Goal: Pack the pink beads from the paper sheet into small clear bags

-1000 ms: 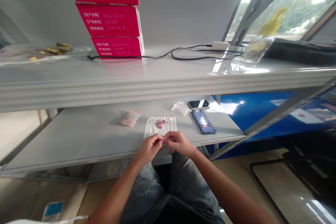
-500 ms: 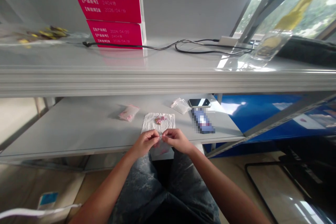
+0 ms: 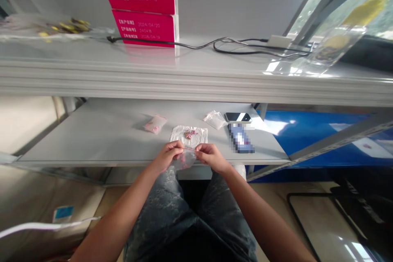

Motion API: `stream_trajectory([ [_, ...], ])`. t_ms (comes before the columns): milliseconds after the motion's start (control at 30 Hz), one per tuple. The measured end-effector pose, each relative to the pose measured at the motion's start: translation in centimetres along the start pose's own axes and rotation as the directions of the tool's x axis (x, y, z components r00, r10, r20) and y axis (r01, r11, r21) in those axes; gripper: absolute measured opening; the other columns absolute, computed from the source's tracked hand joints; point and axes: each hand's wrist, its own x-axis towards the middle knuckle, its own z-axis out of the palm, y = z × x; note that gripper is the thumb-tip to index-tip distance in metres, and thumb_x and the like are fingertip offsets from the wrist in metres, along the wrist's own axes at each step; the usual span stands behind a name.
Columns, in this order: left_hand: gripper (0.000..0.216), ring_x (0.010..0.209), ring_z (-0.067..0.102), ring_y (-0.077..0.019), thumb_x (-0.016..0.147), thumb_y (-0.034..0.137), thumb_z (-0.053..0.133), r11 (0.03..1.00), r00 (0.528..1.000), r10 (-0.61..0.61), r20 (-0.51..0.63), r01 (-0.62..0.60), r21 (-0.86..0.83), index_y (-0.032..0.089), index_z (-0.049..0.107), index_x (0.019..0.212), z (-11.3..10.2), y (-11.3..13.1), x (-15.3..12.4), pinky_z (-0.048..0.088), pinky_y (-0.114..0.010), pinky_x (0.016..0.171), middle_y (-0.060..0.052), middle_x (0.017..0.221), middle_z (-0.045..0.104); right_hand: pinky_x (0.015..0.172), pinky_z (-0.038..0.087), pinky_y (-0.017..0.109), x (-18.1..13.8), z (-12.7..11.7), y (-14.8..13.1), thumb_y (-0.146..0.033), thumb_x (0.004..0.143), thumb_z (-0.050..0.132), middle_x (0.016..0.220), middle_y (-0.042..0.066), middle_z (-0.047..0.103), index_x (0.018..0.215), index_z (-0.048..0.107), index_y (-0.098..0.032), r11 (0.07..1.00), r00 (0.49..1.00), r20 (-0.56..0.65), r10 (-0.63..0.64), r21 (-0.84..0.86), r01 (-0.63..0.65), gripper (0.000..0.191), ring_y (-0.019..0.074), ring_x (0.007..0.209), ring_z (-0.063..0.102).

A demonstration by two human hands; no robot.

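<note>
My left hand [image 3: 167,154] and my right hand [image 3: 209,156] pinch the top edge of a small clear plastic bag [image 3: 185,159] between them, at the front edge of the lower grey shelf [image 3: 101,139]. Pinkish bits show inside the bag. Just behind it lies a white tissue [image 3: 189,136] with a small heap of pink pieces [image 3: 189,134] on it. Both hands are closed on the bag's rim.
A filled small bag [image 3: 155,123] lies left of the tissue, an empty clear one [image 3: 215,119] to the right, beside a phone [image 3: 238,117] and a blurred dark item [image 3: 241,138]. Red boxes [image 3: 144,26] and a black cable [image 3: 196,45] sit on the upper shelf.
My hands have spread apart slightly along the bag's top edge, and more of the bag hangs visible between them. The camera view has tilted down a little.
</note>
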Motion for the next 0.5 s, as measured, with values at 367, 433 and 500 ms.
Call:
stream_trajectory([
  [367, 0.017, 0.053, 0.051, -0.0116, 0.075, 0.029, 0.066, 0.995, 0.997, 0.046, -0.068, -0.052, -0.084, 0.018, 0.056, 0.068, 0.23, 0.31, -0.09, 0.039, -0.025, 0.062, 0.007, 0.053, 0.045, 0.046, 0.024, 0.022, -0.06, 0.21, 0.27, -0.046, 0.081, 0.076, 0.055, -0.008, 0.045, 0.085, 0.063, -0.017, 0.999, 0.999, -0.002, -0.037, -0.015, 0.037, 0.032, 0.0070, 0.047, 0.034],
  [433, 0.018, 0.055, 0.051, -0.0120, 0.076, 0.030, 0.066, 0.996, 0.994, 0.046, -0.096, -0.054, -0.074, 0.018, 0.055, 0.068, 0.27, 0.18, -0.09, 0.039, -0.025, 0.061, 0.007, 0.054, 0.044, 0.046, 0.025, 0.022, -0.08, 0.39, 0.22, -0.046, 0.083, 0.074, 0.054, -0.008, 0.045, 0.085, 0.062, -0.018, 0.998, 0.999, -0.017, -0.052, -0.041, 0.051, 0.031, 0.0071, 0.047, 0.035],
  [500, 0.020, 0.056, 0.050, -0.0121, 0.078, 0.032, 0.066, 0.997, 0.991, 0.045, -0.127, -0.053, -0.057, 0.019, 0.055, 0.068, 0.27, -0.08, -0.03, 0.038, -0.024, 0.060, 0.006, 0.056, 0.045, 0.045, 0.026, 0.022, -0.16, 0.60, 0.14, -0.046, 0.085, 0.071, 0.054, -0.008, 0.046, 0.085, 0.061, -0.018, 0.996, 0.997, -0.036, -0.066, -0.071, 0.063, 0.030, 0.0073, 0.046, 0.035],
])
